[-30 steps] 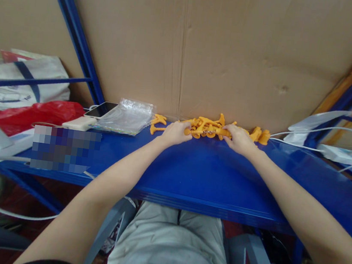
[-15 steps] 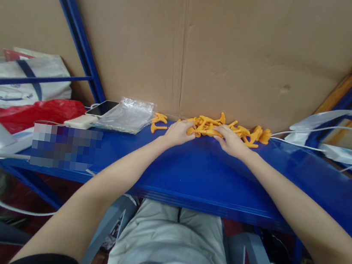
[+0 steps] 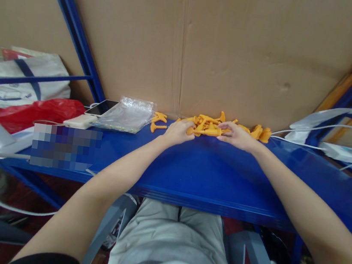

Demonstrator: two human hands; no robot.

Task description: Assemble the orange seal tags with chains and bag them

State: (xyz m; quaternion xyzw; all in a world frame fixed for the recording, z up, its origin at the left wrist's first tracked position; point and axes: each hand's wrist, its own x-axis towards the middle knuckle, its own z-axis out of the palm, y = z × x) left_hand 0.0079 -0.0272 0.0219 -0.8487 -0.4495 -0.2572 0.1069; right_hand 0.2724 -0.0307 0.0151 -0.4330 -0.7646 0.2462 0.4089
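Note:
Along the back of the blue table (image 3: 216, 167) lies a heap of orange plastic pieces (image 3: 208, 121), some with T-shaped ends. In front of the heap, an orange rod-shaped piece (image 3: 210, 131) with a ridged, thicker right part spans the gap between my hands. My left hand (image 3: 179, 133) is closed at its left side, by a small round orange end; its fingertips are partly hidden. My right hand (image 3: 239, 137) has thumb and fingers closed about the rod's right end. Left of my left hand lie an orange T-handled piece with a threaded shank (image 3: 158, 127) and another orange piece behind it.
A clear plastic bag (image 3: 126, 117), a phone (image 3: 104, 108) and a white block (image 3: 80, 121) lie to the left, beside a red bag (image 3: 49, 111). White cables and a power strip (image 3: 351, 156) are at the right. A cardboard wall (image 3: 232, 48) closes off the back.
My right hand has shifted slightly right and up, its fingers lifted from over the heap to the rod's right end, exposing more of the rod. My left hand has stayed nearly still.

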